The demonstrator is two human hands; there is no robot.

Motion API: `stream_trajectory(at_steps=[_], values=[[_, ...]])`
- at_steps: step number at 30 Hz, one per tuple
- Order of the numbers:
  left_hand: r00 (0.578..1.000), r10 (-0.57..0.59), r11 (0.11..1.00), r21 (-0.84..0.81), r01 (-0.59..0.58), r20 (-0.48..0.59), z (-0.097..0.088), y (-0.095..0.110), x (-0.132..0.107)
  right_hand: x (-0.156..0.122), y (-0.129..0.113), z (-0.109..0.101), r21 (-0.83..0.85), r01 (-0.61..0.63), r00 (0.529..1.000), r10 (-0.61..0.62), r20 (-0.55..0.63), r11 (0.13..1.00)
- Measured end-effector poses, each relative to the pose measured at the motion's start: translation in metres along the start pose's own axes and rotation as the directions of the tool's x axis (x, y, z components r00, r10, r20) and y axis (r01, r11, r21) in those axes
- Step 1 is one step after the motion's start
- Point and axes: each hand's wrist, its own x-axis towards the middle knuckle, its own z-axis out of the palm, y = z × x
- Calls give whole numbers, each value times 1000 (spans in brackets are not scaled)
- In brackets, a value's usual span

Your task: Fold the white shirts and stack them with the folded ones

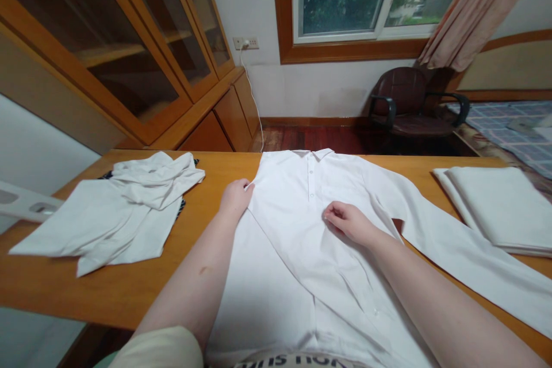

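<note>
A white button-up shirt [284, 184] lies front up across the table, its collar at the far edge and its lower end close to my body. One sleeve is folded diagonally over the shirt front; the other sleeve [435, 247] stretches out to the right. At the shirt's left shoulder edge, my left hand [237, 198] is closed, pinching the fabric between thumb and fingers. My right hand [347, 221] is just over the chest area, right of the button row, fingers curled together with no cloth visibly gripped. Its shadow falls on the shirt.
Crumpled white garments [129, 207] with a dark patterned piece beneath lie on the wooden table [207, 241] at left. Folded white cloth [500, 204] rests at right. Beyond stand a glass-door cabinet [142, 57], a brown armchair [405, 98] and a bed [509, 123].
</note>
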Motion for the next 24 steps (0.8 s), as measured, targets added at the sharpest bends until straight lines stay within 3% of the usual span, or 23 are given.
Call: stream_trajectory(at_steps=[5,12,17,24], values=[[988,-150,988,-33,151,19,-3,-8,3,1,0,-1,-59,41,998,-43,-36,997],[964,-257,964,92,251,63,-7,-9,6,0,1,0,-26,10,1000,-11,-12,1000],[986,-165,983,88,163,16,-10,-10,3,0,0,-1,-28,6,1000,-6,-16,1000],[992,-89,995,55,85,93,-8,-12,2,-1,-2,-1,-19,9,1000,-9,-12,1000]])
